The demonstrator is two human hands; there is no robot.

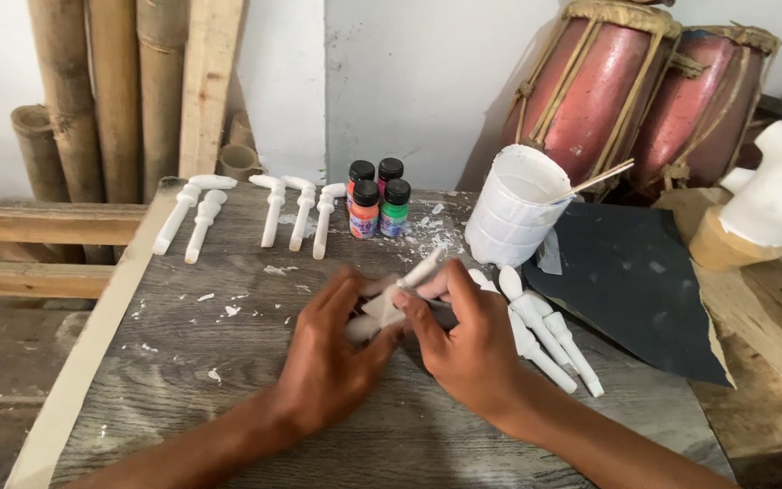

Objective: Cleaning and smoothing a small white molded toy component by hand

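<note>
From the head view, the left hand and right hand both pinch a white carved piece mid-table on the grey wooden table, with four paint bottles behind, a white cup beyond, and more white pieces just beside the right hand.

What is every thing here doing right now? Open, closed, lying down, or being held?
Left hand: gripping a white piece.
Right hand: gripping the same piece.
White piece: held over the table.
Paint bottles: upright, capped.
White cup: tilted, open, stick inside.
White pegs at back: lying flat in a row.
White pegs by right hand: lying flat.
Drums: leaning.
</note>
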